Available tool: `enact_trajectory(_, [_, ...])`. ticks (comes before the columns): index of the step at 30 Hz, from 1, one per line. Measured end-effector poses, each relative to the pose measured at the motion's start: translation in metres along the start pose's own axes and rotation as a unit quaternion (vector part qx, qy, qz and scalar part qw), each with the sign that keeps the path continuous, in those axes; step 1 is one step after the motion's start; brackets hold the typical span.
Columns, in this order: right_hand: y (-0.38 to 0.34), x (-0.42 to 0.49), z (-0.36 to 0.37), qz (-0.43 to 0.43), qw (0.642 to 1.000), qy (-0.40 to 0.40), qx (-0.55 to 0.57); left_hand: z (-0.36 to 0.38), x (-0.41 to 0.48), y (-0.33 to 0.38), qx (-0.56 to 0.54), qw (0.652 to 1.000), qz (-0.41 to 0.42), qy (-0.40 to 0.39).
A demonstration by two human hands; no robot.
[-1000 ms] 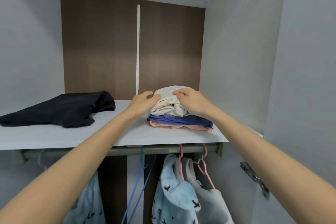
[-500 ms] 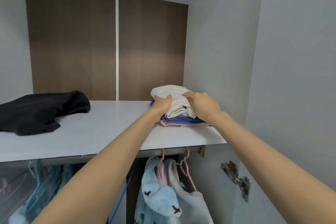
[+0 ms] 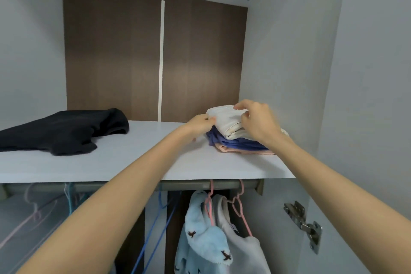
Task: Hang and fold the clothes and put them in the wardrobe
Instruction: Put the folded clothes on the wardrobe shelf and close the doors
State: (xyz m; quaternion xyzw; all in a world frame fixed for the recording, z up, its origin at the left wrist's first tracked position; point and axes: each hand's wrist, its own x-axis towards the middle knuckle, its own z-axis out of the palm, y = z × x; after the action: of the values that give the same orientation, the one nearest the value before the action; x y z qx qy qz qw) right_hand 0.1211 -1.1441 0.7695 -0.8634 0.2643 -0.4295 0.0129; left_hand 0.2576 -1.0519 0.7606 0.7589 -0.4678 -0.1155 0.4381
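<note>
A stack of folded clothes sits at the right end of the white wardrobe shelf [image 3: 133, 162]: a cream garment [image 3: 224, 120] on top, a blue one [image 3: 224, 141] under it, a pink one [image 3: 235, 150] at the bottom. My left hand [image 3: 200, 123] pinches the left edge of the cream garment. My right hand [image 3: 259, 121] rests on its right side, fingers curled over the top fold. A crumpled black garment [image 3: 66, 130] lies at the shelf's left end.
Under the shelf runs a hanging rail [image 3: 186, 184] with pink hangers [image 3: 240, 207] carrying a light blue patterned garment [image 3: 206, 238] and a white one [image 3: 244, 251]. Blue hangers [image 3: 160, 218] hang left of them. The wardrobe's right wall and a door hinge [image 3: 304, 224] are close by.
The camera view shifted. My right hand lifted from the front of the stack to its top right; my left hand stays at the cream garment's left edge.
</note>
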Motion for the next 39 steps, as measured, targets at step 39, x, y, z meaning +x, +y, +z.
enact_trajectory(39, [-0.296,0.099,0.214,0.324,0.729,-0.382,0.466,-0.244,-0.126,-0.179,0.439,0.875,-0.030,0.203])
